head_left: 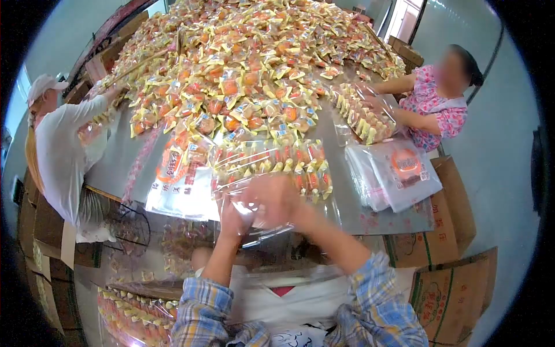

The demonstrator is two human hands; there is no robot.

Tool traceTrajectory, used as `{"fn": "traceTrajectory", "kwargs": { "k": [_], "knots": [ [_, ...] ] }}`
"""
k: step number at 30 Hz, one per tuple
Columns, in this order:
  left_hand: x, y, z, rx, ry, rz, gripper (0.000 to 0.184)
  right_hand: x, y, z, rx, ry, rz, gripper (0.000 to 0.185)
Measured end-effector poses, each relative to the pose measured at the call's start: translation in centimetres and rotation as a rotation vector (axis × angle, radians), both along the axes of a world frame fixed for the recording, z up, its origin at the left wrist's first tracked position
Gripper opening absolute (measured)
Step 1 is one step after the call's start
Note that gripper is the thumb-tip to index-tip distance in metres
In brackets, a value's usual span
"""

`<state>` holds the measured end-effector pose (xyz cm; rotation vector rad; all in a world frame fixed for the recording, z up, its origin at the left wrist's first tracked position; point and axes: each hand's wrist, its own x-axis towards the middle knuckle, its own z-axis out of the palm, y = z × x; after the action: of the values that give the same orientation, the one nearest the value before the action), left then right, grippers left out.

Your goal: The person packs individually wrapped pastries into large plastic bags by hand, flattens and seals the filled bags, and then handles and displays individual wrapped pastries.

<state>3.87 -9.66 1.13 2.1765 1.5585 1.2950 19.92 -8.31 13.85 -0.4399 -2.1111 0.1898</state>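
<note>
In front of me on the metal table lies a transparent plastic bag [269,153] packed with rows of small wrapped snacks, orange-red inside yellow-edged wrappers. At the bag's near end, my left hand [233,215] is closed on the gathered plastic. My right hand [273,199], smeared by motion, is curled over the same end beside the left, its fingers closed on the film. Both hands partly cover the bag's near edge. Just left of it is a stack of flat printed bags [182,173].
A big heap of wrapped snacks [248,63] covers the table's far part. To the right lie more flat bags [399,173]; a co-worker [436,98] there handles a filled bag [364,113]. Another person [63,139] stands left. Cardboard boxes [451,289] and filled bags [136,315] sit below.
</note>
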Motion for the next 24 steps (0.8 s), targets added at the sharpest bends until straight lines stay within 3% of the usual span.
{"fn": "traceTrajectory", "kwargs": {
  "k": [1,2,3,5,7,10,13,16,19,22,24],
  "knots": [
    [0.6,-0.5,1.5,0.105,0.05,0.074,0.049,0.7,2.2,0.4,-0.185,0.034,-0.267,0.021],
    [0.3,-0.2,0.4,0.165,0.18,0.077,0.05,1.3,5.9,0.1,-0.512,0.155,-0.368,0.029],
    [-0.2,0.3,-0.5,0.23,0.315,0.084,0.051,2.4,8.9,-0.3,-0.481,0.11,-0.562,0.037],
    [-0.2,0.4,1.0,0.293,0.338,0.095,0.054,6.2,16.6,-5.7,-0.363,-0.149,-0.77,0.042],
    [-0.5,0.7,-0.3,0.222,0.293,0.073,0.053,7.0,17.4,-4.0,-0.529,-0.439,-0.964,0.053],
    [-0.4,0.8,1.0,0.25,0.248,0.052,0.05,8.4,20.6,-6.1,-0.718,-0.381,-0.98,0.06],
    [-0.7,0.6,1.3,0.208,0.255,0.026,0.045,7.9,21.6,-3.3,-0.887,-0.644,-0.893,0.062],
    [-0.8,0.5,1.1,0.196,0.278,0.02,0.046,7.3,22.8,-4.0,-0.873,-0.703,-0.948,0.058],
    [-0.8,0.4,1.8,0.2,0.29,0.011,0.05,6.8,22.2,-5.0,-0.551,-0.436,-1.025,0.051],
    [-0.9,0.4,1.8,0.241,0.218,-0.049,0.056,7.3,20.3,-4.0,-0.399,-0.047,-0.78,0.044],
    [-1.1,0.4,0.7,0.252,0.284,-0.01,0.047,6.8,15.7,-1.5,-0.378,0.07,-0.706,0.041]
  ]
}}
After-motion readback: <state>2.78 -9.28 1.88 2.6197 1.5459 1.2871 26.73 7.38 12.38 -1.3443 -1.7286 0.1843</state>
